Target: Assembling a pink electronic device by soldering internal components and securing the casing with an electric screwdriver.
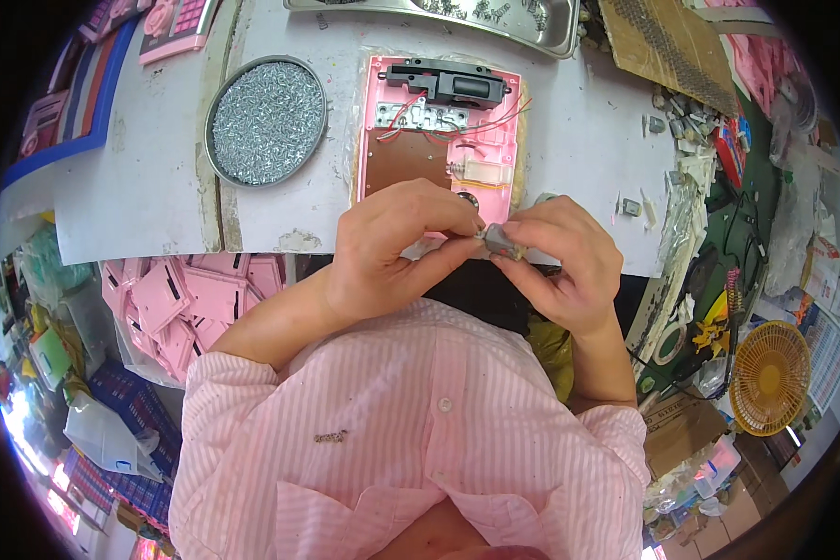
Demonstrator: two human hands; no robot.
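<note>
In front of my chest, my right hand (pixel 574 257) pinches a small grey motor (pixel 501 242) between thumb and fingers. The thumb and forefinger of my left hand (pixel 392 238) are pressed together at the motor's left end, on a tiny pale piece too small to make out. Just beyond my hands lies an open pink plastic housing (pixel 371 121), its near part hidden by them. Fitted inside are a long black part (pixel 457 86), a silvery metal plate (pixel 422 116) with thin red wires, a brown board (pixel 404 161) and a whitish part (pixel 487 173).
Left of the housing stands a round metal dish (pixel 323 117) full of small screws. A metal tray (pixel 383 7) with loose hardware is at the back. Similar grey motors (pixel 631 207) lie to the right, near cardboard (pixel 667 42). Pink plastic pieces (pixel 187 303) fill a bag below left.
</note>
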